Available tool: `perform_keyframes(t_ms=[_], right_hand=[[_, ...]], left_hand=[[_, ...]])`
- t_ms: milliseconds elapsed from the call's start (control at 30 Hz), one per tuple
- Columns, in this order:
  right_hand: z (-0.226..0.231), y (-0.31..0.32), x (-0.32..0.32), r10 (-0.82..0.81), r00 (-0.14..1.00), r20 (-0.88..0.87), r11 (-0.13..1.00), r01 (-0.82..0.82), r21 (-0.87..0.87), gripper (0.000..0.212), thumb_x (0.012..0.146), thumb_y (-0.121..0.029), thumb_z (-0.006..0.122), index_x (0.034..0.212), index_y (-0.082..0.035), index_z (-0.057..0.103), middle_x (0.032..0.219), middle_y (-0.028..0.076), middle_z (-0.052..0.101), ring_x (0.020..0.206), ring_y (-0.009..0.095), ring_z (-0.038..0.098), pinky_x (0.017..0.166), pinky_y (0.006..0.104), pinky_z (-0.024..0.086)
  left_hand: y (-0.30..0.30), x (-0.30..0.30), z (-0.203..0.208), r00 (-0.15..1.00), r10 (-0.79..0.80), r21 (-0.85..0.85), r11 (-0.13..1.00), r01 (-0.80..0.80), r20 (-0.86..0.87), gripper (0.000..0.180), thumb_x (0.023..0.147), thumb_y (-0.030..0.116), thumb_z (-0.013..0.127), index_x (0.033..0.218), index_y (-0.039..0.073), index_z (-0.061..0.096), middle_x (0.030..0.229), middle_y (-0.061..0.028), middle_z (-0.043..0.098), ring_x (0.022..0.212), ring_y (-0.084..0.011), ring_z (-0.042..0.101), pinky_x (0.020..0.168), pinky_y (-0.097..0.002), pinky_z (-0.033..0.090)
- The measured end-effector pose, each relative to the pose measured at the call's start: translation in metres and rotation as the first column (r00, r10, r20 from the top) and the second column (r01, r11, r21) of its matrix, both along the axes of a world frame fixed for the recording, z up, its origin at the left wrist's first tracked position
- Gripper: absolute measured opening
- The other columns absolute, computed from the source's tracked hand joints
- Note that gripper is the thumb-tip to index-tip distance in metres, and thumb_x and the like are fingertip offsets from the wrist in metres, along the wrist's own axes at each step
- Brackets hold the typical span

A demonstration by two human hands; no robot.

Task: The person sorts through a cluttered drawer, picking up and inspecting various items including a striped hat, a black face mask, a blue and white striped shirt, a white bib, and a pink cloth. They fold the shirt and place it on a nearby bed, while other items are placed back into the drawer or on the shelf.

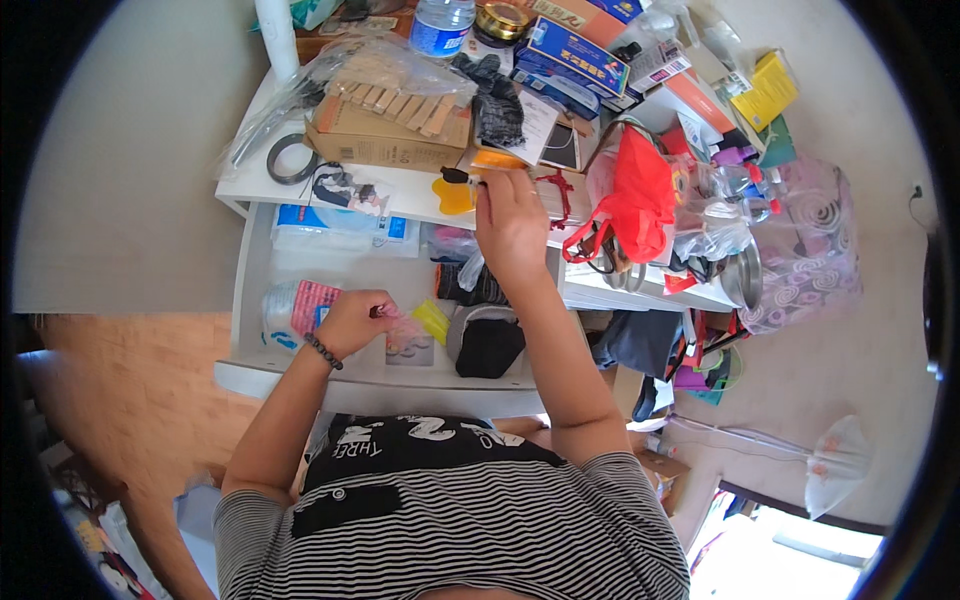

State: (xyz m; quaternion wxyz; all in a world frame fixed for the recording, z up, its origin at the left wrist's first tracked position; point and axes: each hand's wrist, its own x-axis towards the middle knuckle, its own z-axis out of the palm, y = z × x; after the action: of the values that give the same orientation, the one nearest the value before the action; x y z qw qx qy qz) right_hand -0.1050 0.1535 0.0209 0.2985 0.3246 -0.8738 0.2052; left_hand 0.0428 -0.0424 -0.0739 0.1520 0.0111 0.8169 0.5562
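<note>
My left hand (358, 322) is over the pulled-out white drawer (330, 250), its fingers closed on a thin pink see-through piece (403, 330) that looks like plastic. Beneath that piece lies a greyish flat packet (410, 352), beside a yellow-green item (431, 320) and a black and grey cloth pouch (487, 342). My right hand (514, 228) reaches across to the desk top, fingers bent down and drawn together. Whatever they hold is hidden. Close to those fingertips are a small black object (455, 175), a yellow rounded piece (454, 198) and an orange packet (497, 159).
A cardboard box (390, 138) bearing wooden strips (405, 103) stands behind, near a black tape roll (291, 160). Blue boxes (575, 58), a water bottle (441, 28) and a red bag (640, 195) crowd the desk. A red cord (556, 197) lies right of my right hand.
</note>
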Motion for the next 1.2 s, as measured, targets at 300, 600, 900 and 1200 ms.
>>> perform_keyframes(t_ms=[300,600,900,1200], right_hand=[[-0.048,0.027,0.080,0.289,0.504,0.814,0.938,0.020,-0.346,0.016,0.082,-0.003,0.061,0.095,-0.001,0.053,0.079,0.014,0.062,0.070,0.026,0.064,0.065,0.0323,0.050],[-0.075,0.043,0.091,0.334,0.337,0.881,0.937,-0.019,-0.348,0.017,0.080,0.001,0.062,0.095,-0.002,0.054,0.078,0.008,0.061,0.073,0.016,0.060,0.067,0.0282,0.049],[-0.062,0.043,0.092,0.228,0.462,0.857,0.963,0.023,-0.268,0.019,0.081,-0.002,0.060,0.098,-0.003,0.052,0.079,0.016,0.063,0.074,0.031,0.064,0.067,0.0360,0.049],[-0.004,0.019,0.039,0.063,0.901,0.430,0.998,-0.058,-0.023,0.048,0.074,-0.005,0.067,0.119,-0.001,0.049,0.094,0.014,0.055,0.088,0.030,0.058,0.073,0.0377,0.049]], left_hand=[[0.003,-0.001,-0.008,0.975,-0.217,-0.217,0.951,0.221,0.045,0.013,0.074,0.014,0.071,0.080,0.004,0.066,0.071,-0.0099,0.066,0.064,-0.0200,0.063,0.059,-0.0304,0.048],[0.033,0.012,-0.037,0.853,-0.516,-0.356,0.814,0.459,-0.082,0.017,0.073,0.022,0.067,0.079,0.006,0.066,0.077,-0.0141,0.065,0.078,-0.0348,0.062,0.069,-0.0439,0.048],[0.047,-0.018,0.027,0.641,-0.721,-0.728,0.290,0.622,0.261,0.021,0.076,0.019,0.060,0.088,0.004,0.068,0.084,-0.0128,0.067,0.086,-0.0339,0.063,0.074,-0.0436,0.051],[0.065,-0.017,-0.032,0.632,-0.726,-0.422,0.501,0.756,0.270,0.035,0.078,0.022,0.064,0.105,0.000,0.061,0.101,-0.0195,0.061,0.094,-0.0366,0.061,0.083,-0.0425,0.049]])
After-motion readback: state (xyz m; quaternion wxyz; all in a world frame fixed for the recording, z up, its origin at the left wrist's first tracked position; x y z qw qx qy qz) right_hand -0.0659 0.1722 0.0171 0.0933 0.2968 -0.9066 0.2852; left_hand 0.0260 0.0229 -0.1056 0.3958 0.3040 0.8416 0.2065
